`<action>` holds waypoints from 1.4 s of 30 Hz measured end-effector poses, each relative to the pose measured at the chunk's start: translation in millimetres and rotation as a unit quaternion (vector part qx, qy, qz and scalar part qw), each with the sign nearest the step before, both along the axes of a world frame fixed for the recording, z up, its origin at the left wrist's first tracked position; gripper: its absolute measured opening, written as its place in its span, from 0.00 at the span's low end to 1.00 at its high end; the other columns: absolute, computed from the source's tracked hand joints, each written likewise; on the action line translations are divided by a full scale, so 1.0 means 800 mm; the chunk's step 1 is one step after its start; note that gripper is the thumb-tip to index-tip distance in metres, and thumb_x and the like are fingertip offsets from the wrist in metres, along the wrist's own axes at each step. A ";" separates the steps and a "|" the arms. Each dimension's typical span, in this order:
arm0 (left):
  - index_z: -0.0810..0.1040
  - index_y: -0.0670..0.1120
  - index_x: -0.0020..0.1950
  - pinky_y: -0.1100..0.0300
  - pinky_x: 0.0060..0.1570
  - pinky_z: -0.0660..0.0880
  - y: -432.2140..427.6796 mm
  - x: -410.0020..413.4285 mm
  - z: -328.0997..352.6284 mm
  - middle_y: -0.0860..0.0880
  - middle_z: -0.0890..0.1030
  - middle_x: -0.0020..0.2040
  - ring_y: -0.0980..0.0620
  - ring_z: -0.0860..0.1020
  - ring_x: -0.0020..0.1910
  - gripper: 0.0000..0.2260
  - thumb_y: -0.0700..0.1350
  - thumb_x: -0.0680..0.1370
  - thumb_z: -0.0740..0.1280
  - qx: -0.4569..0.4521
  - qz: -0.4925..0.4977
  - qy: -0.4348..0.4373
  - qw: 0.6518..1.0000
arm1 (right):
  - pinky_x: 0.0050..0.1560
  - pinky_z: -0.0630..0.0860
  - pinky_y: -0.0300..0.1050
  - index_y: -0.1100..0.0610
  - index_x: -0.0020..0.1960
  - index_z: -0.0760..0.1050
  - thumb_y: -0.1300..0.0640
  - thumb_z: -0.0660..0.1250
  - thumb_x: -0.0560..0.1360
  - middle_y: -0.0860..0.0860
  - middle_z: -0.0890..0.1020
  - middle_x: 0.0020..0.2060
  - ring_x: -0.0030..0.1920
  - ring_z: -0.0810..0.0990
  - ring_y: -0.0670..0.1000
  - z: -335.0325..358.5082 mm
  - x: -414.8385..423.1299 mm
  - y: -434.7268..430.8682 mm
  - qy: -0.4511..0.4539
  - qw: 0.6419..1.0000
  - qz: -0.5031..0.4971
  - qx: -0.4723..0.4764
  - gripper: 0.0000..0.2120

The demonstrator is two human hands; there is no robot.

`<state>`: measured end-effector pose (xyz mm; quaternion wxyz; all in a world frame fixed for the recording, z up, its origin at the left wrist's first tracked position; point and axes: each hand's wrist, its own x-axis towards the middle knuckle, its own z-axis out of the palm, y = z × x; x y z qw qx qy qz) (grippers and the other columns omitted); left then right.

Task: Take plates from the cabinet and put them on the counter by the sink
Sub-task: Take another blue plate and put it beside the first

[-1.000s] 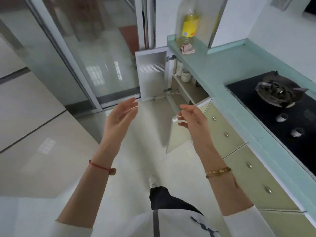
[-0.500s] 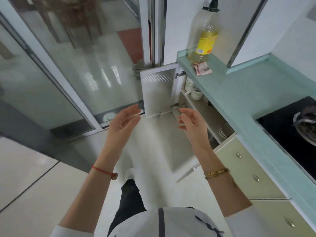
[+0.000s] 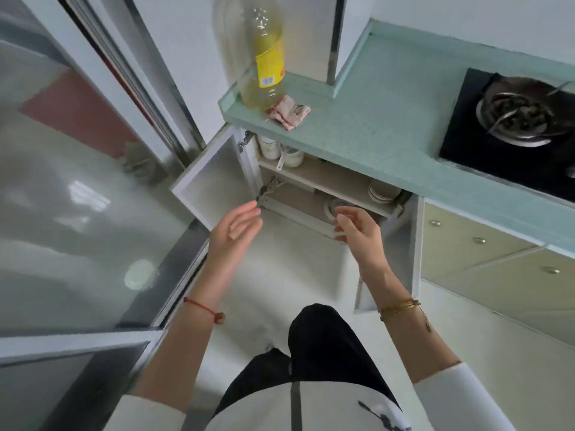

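Observation:
The low cabinet point(image 3: 329, 181) under the teal counter point(image 3: 389, 119) stands with both doors swung out. A stack of white plates point(image 3: 381, 191) sits at the right end of its upper shelf. Another white dish point(image 3: 331, 206) lies on the lower level, partly hidden behind my right hand. My left hand point(image 3: 235, 231) hovers open, palm inward, in front of the left door point(image 3: 214, 178). My right hand point(image 3: 357, 228) is open with curled fingers just in front of the lower shelf edge, holding nothing.
An oil bottle point(image 3: 267, 57) and a crumpled pink cloth point(image 3: 289, 112) stand on the counter's left end. A black hob with a metal burner point(image 3: 516, 116) is at the right. The right door point(image 3: 401, 244) juts out beside my right wrist. Glass sliding doors point(image 3: 77, 181) fill the left. White cups point(image 3: 280, 150) sit on the upper shelf.
I have stepped closer and bent lower toward the cabinet. Both hands have moved forward to the opening, and the plates inside have come into view.

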<state>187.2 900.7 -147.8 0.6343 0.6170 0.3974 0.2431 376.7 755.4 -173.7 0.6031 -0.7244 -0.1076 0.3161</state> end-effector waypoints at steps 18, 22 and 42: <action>0.82 0.49 0.59 0.66 0.54 0.77 0.209 0.244 -0.272 0.50 0.84 0.55 0.56 0.82 0.57 0.12 0.39 0.76 0.70 -0.035 -0.110 0.092 0.989 | 0.54 0.81 0.55 0.57 0.54 0.78 0.59 0.64 0.78 0.57 0.83 0.49 0.47 0.82 0.57 -0.270 0.170 0.140 0.050 0.973 -0.146 -0.172 0.07; 0.82 0.51 0.60 0.58 0.59 0.78 0.238 0.301 -0.395 0.54 0.85 0.55 0.59 0.82 0.54 0.13 0.43 0.76 0.71 -0.024 -0.148 0.122 0.981 | 0.53 0.81 0.53 0.60 0.55 0.79 0.60 0.64 0.78 0.56 0.82 0.48 0.44 0.81 0.53 -0.391 0.218 0.167 0.053 0.968 -0.166 -0.182 0.09; 0.74 0.43 0.67 0.58 0.48 0.80 0.283 0.596 -1.001 0.48 0.81 0.54 0.48 0.81 0.48 0.22 0.41 0.75 0.74 0.053 -0.224 0.137 0.963 | 0.49 0.77 0.49 0.63 0.58 0.74 0.59 0.64 0.78 0.63 0.81 0.55 0.53 0.81 0.61 -0.988 0.458 0.222 -0.106 0.942 -0.208 -0.242 0.11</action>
